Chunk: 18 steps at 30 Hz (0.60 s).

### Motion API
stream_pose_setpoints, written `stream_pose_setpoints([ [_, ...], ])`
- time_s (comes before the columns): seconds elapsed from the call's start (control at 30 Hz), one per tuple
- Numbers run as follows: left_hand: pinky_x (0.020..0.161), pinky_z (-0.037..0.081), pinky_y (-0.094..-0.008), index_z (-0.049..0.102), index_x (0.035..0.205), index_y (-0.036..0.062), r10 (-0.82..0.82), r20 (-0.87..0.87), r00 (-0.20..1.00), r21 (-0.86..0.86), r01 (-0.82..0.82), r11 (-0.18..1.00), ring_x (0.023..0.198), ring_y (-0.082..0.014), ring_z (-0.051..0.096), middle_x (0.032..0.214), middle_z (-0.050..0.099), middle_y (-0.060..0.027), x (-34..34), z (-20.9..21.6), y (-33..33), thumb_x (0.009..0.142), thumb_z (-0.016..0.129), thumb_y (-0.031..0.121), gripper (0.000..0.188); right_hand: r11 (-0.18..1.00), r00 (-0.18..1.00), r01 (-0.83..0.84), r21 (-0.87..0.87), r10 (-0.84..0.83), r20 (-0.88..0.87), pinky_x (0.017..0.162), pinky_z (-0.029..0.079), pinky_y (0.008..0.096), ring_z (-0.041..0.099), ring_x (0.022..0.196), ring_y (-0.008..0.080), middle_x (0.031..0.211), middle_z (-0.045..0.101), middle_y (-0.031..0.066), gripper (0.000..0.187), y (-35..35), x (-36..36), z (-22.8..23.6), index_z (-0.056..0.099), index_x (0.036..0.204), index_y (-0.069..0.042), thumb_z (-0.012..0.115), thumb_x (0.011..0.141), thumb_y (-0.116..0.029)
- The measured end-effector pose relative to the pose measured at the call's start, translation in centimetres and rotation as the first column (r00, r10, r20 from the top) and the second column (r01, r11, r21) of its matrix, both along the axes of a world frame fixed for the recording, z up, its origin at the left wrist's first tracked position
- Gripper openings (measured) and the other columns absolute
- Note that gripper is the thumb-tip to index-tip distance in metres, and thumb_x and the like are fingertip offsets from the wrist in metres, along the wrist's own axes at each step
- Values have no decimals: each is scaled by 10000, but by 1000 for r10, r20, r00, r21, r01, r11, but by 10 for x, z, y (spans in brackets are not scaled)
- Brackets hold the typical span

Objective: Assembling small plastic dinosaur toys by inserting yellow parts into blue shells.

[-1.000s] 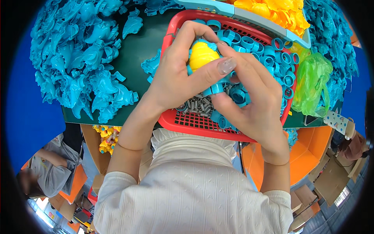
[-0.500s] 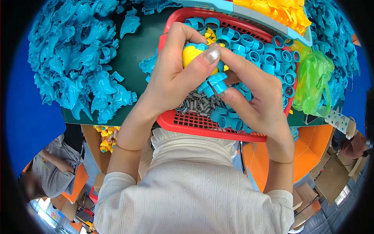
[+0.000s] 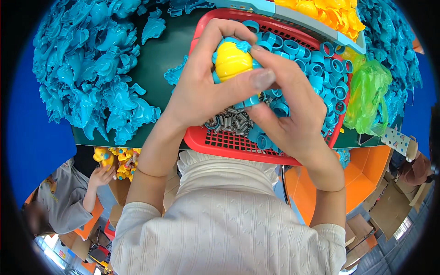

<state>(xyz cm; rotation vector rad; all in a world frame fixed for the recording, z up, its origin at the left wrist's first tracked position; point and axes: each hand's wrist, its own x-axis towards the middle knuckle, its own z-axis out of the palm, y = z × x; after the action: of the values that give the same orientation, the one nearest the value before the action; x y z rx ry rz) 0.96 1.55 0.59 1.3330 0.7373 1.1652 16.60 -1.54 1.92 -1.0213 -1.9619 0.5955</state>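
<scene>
Over the red basket, both of my hands are closed around a yellow-and-blue plastic toy body [image 3: 233,62]. Its ribbed yellow front faces up, with blue parts around the edge. My left hand [image 3: 197,91] wraps its left side, thumb stretched across the lower front. From the right, my right hand [image 3: 298,110] grips it, fingers at the upper edge and thumb under a blue ring-shaped part [image 3: 250,101] at the lower end. My fingers partly hide that end. Beneath, the red basket [image 3: 199,143] holds many blue plastic rings [image 3: 316,69] and small metal cylinders [image 3: 233,123].
Blue moulded shells [image 3: 96,59] are heaped on the dark green table [image 3: 158,57] at left, with another blue heap [image 3: 394,41] at far right. A crate [image 3: 316,27] of yellow parts stands behind. A green plastic bag [image 3: 371,87] lies beside the basket. At lower left, a co-worker's hand [image 3: 103,175] holds a yellow toy [image 3: 103,156].
The toy has turned so its yellow front shows more, and my right hand has moved left and closer in. The co-worker's hand has come up with a yellow toy.
</scene>
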Motion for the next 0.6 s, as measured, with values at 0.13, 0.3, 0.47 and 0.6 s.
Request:
stream_pose_setpoints([
  [0.13,738,419,-206,445,1058,49,-33,-48,998,-124,27,992,851,-82,493,950,508,-31,-4,-3,-1,769,625,218,380,998,999,-22,-59,24,25,748,510,265,628,836,176,1076,602,128,524,1,3,8,530,1159,18,656,651,35],
  [0.3,556,402,-179,423,1011,53,-53,-38,998,-114,48,992,683,-33,495,797,506,-5,-4,-3,-2,804,619,154,302,972,998,-54,-228,45,-45,707,507,245,631,791,143,1066,628,93,521,-1,9,15,556,1143,0,669,635,1],
  [0.47,566,389,-178,436,995,53,-20,-41,999,-156,14,988,693,-28,475,802,502,-2,-1,1,-4,829,591,191,266,953,994,-62,-295,32,-105,692,505,241,639,768,137,1032,633,89,539,-3,8,12,549,1161,-7,685,639,-9],
  [0.6,592,388,-183,447,983,54,-2,-29,1000,-209,-4,978,719,-28,465,813,499,-9,-1,0,-3,879,516,246,229,961,988,-70,-269,29,-155,677,508,235,648,739,126,972,640,80,566,-4,6,6,537,1175,-12,733,644,-5],
])
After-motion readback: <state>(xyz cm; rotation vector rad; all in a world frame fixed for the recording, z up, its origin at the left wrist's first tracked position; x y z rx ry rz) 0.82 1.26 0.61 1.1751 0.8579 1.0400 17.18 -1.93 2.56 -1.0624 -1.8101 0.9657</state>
